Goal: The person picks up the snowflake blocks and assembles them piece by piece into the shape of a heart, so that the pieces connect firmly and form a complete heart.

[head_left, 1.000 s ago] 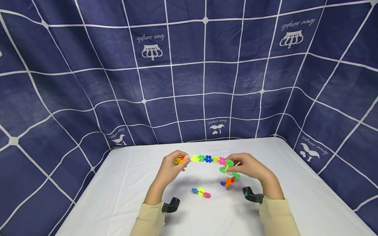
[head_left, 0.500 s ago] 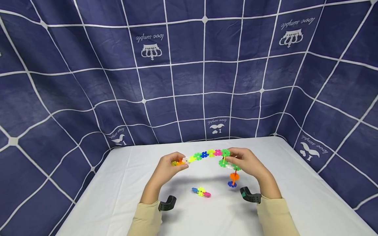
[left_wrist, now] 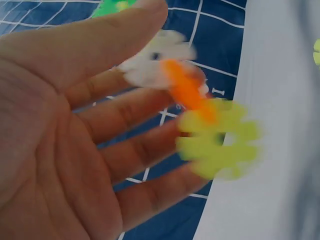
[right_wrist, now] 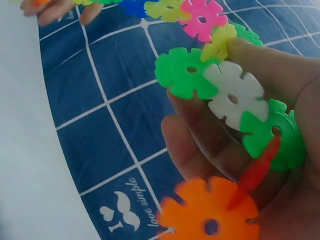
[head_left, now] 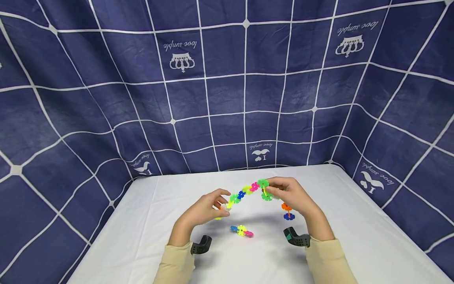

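A long chain of interlocked plastic snowflake discs (head_left: 247, 190) hangs in the air between both hands. My right hand (head_left: 296, 196) pinches it with thumb and fingers around a yellow disc (right_wrist: 218, 44); in the right wrist view white (right_wrist: 246, 94), green and orange (right_wrist: 186, 207) discs dangle below. My left hand (head_left: 205, 208) is at the chain's other end, fingers spread and fairly straight. The left wrist view shows the end's white (left_wrist: 175, 44), orange (left_wrist: 186, 90) and yellow (left_wrist: 242, 150) discs in front of those fingers, blurred; whether the thumb touches them is unclear.
A short piece of joined blue, yellow and pink discs (head_left: 242, 230) lies on the white-covered table (head_left: 149, 236) between the forearms. Blue gridded curtains (head_left: 227, 94) rise behind the table and at both sides. A black camera mount sits on each wrist.
My left hand has loosened its grip on the chain's end, which now droops lower. My right hand has moved slightly left and up, tilting the chain. The short piece stays put.
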A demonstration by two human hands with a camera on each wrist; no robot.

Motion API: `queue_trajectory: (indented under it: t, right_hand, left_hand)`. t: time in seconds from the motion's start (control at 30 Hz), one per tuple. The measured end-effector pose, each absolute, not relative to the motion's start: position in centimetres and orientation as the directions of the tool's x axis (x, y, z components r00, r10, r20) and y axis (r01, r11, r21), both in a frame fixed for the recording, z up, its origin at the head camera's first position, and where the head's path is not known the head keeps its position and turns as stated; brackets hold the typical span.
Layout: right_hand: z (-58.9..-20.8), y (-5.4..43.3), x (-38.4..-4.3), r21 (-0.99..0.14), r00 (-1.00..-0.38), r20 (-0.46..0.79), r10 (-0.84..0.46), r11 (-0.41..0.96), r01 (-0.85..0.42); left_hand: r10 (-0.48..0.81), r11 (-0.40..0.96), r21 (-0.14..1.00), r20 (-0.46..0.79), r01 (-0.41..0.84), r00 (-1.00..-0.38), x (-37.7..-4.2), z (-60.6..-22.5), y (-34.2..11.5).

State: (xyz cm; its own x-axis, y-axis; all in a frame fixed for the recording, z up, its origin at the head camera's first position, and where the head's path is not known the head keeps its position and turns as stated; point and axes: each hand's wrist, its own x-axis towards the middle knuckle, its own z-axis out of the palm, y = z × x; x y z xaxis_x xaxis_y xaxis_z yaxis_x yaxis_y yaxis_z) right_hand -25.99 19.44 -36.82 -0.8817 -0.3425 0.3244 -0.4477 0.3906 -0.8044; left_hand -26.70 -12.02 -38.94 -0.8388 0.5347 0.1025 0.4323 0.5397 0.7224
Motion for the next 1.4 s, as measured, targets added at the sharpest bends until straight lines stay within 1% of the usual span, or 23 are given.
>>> queue_trajectory:
  t: [0.1,0.2,0.3,0.4,0.53,0.7,0.93,1.07,1.13,1.27,1.4]
  right_hand:
    - [-36.9,18.9,-26.0,-0.792,-0.871,0.341,-0.353,0.392,-0.468]
    - [-36.8,18.2,-25.9,-0.773,-0.862,0.347,-0.37,0.407,-0.486]
    - [-36.7,17.2,-25.6,-0.769,-0.851,0.35,-0.391,0.399,-0.5]
    - [-36.6,16.2,-25.3,-0.774,-0.838,0.353,-0.416,0.374,-0.511]
    - [-36.7,14.9,-25.1,-0.782,-0.836,0.345,-0.426,0.362,-0.507]
    - [-37.1,14.1,-25.1,-0.77,-0.839,0.35,-0.416,0.382,-0.511]
    - [-37.1,14.2,-25.3,-0.727,-0.823,0.411,-0.392,0.404,-0.555]
    - [-37.0,15.0,-25.6,-0.703,-0.812,0.47,-0.345,0.41,-0.581]
    - [-37.1,15.5,-25.9,-0.701,-0.812,0.492,-0.314,0.411,-0.583]
    - [-37.6,16.3,-26.7,-0.754,-0.845,0.468,-0.26,0.381,-0.535]
    - [-38.9,16.6,-27.7,-0.821,-0.905,0.357,-0.232,0.384,-0.423]
  left_hand:
    - [0.526,0.512,0.736,0.14,0.444,-0.839,-26.7,-38.9,-11.8]
    - [0.466,0.455,0.753,0.254,0.475,-0.848,-26.4,-38.5,-10.8]
    - [0.419,0.373,0.762,0.371,0.53,-0.829,-25.8,-37.9,-9.4]
    - [0.424,0.334,0.754,0.416,0.566,-0.804,-25.1,-37.4,-8.2]
    - [0.429,0.364,0.722,0.431,0.588,-0.794,-24.4,-37.0,-7.4]
    - [0.379,0.378,0.718,0.456,0.585,-0.805,-24.2,-37.0,-7.2]
    - [0.349,0.339,0.759,0.447,0.556,-0.824,-24.6,-37.1,-7.8]
    - [0.283,0.326,0.794,0.436,0.513,-0.854,-25.1,-37.0,-8.8]
    - [0.24,0.297,0.822,0.429,0.487,-0.871,-25.5,-37.0,-9.5]
    - [0.158,0.228,0.868,0.414,0.441,-0.896,-26.3,-37.2,-10.9]
    - [0.075,0.182,0.897,0.395,0.402,-0.916,-27.0,-37.4,-12.1]
